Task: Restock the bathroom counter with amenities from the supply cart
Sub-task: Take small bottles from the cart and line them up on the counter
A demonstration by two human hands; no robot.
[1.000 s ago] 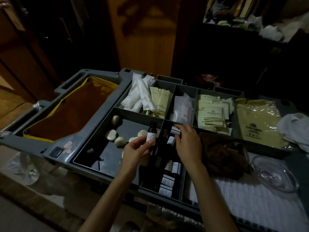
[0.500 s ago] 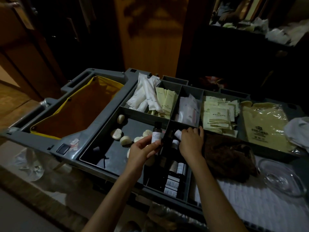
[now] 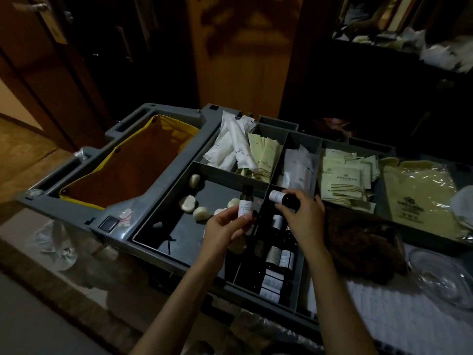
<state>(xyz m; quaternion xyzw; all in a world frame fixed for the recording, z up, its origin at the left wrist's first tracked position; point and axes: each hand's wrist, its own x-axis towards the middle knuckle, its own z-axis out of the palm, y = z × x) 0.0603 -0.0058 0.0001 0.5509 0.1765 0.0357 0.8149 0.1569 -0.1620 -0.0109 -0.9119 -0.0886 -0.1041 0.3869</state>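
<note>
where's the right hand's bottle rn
Head view: the tilted bottle sits in the right hand over the far end of the bottle compartment, just right of the upright bottle in the left hand.

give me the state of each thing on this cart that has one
left hand: grips first bottle
first bottle: upright, capped, held off the cart
right hand: grips second bottle
second bottle: tipped sideways, held off the cart
spare bottles: stowed in the cart
soaps: lying loose in the cart
yellow-rimmed bag: open
</note>
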